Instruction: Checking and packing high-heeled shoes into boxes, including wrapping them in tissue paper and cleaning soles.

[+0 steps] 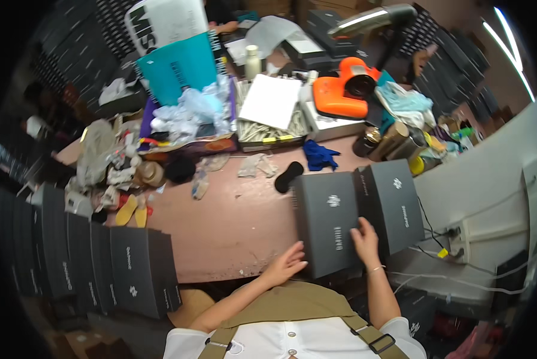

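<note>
Your two bare hands flank a dark grey cardboard box at the near right of the table.
Your left hand is open, fingers loosely spread, its tips at the near-left edge of the dark grey cardboard box; whether they touch it, I cannot tell. Your right hand overlaps the box's right edge, fingers pointing away from you; whether it grips that edge, I cannot tell. So the box lies between your hands, mostly beyond them. Just to its right stands a second dark grey box. Past its far-left corner lies a flat black oval piece on the pinkish-brown tabletop, with a crumpled blue cloth farther back. Well to your left is a row of dark grey boxes.
</note>
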Demonstrator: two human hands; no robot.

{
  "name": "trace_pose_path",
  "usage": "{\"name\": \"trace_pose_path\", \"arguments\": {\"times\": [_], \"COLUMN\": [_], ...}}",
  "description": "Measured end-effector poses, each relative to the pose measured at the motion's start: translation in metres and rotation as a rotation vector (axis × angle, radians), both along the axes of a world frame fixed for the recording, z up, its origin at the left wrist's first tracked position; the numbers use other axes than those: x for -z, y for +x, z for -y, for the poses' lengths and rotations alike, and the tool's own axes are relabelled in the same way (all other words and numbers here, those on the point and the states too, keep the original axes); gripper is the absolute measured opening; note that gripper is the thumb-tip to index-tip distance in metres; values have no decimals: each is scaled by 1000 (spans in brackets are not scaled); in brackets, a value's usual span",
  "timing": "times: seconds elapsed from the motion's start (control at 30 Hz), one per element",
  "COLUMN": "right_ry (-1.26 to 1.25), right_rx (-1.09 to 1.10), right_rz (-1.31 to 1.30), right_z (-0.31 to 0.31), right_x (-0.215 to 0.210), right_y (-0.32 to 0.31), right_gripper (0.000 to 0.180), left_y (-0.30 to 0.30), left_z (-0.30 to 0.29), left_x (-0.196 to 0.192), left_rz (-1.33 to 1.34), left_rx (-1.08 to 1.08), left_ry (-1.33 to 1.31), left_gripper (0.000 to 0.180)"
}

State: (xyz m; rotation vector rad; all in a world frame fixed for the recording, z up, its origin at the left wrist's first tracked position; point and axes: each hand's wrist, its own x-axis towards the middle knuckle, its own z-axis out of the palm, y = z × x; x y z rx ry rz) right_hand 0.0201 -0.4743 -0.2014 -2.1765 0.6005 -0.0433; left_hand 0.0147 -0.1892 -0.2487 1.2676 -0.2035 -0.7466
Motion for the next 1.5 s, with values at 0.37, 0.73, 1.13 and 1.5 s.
{"name": "trace_pose_path", "arguments": {"times": [0.37, 0.73, 1.13, 1.5], "right_ry": [588, 858, 1227, 59], "right_rx": [-1099, -806, -455, -953], "right_rz": [-132, -441, -531, 271], "right_z": [-300, -400, -143, -251], "right_x": [-2, 28, 40, -4], "right_y": [41, 53, 72, 43], "right_gripper": [48, 82, 36, 57], "left_y": [-29, -56, 25, 39], "left_z": [-380, -350, -170, -277], "left_x": [-104, -62, 3, -71], "left_rz": [284, 177, -620, 341], "left_rx": [-973, -876, -674, -468], "left_ry": [1863, 1230, -97, 1111], "left_gripper": [38, 55, 51, 81]}}
